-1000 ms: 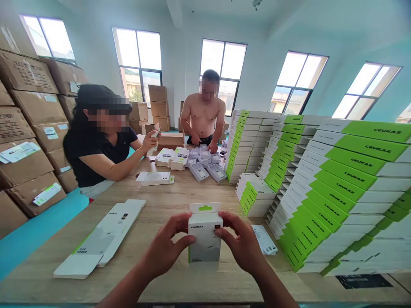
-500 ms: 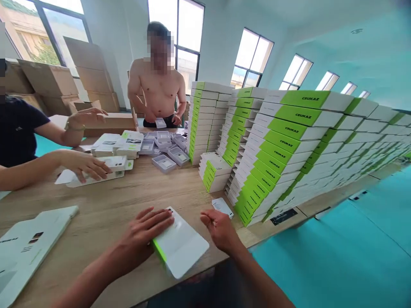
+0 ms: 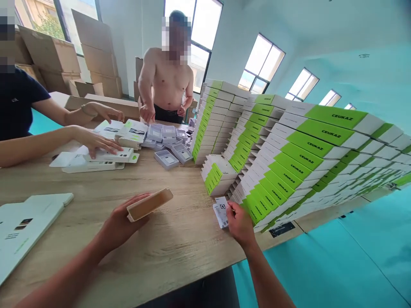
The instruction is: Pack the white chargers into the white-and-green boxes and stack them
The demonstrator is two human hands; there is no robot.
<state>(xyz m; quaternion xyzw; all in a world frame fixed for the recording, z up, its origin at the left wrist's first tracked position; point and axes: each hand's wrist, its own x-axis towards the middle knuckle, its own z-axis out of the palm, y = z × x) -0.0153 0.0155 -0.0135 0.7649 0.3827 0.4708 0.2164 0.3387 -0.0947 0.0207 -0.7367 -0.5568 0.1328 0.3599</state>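
My left hand [image 3: 116, 223] is wrapped round a small carton [image 3: 150, 205], tilted so that its open end with brown cardboard inside faces me. What the carton contains, if anything, I cannot make out. To the right, my right hand [image 3: 240, 226] pinches the edge of a white printed leaflet [image 3: 221, 206], which it lifts slightly from a small pile of leaflets [image 3: 219, 219]. That pile lies on the table at the foot of the stacked green-and-white boxes [image 3: 282, 171].
Flat white cartons [image 3: 28, 226] lie at the table's left. A co-worker's hands [image 3: 96, 139] press on cartons [image 3: 125, 154] beyond. Clear plastic trays [image 3: 167, 158] are heaped mid-table, where another person stands behind. A short box pile [image 3: 218, 173] stands before the tall stacks.
My left hand has tipped the carton up and its open end now faces me. My right hand has moved right and down, from beside the carton to the leaflets, and taken hold of one.
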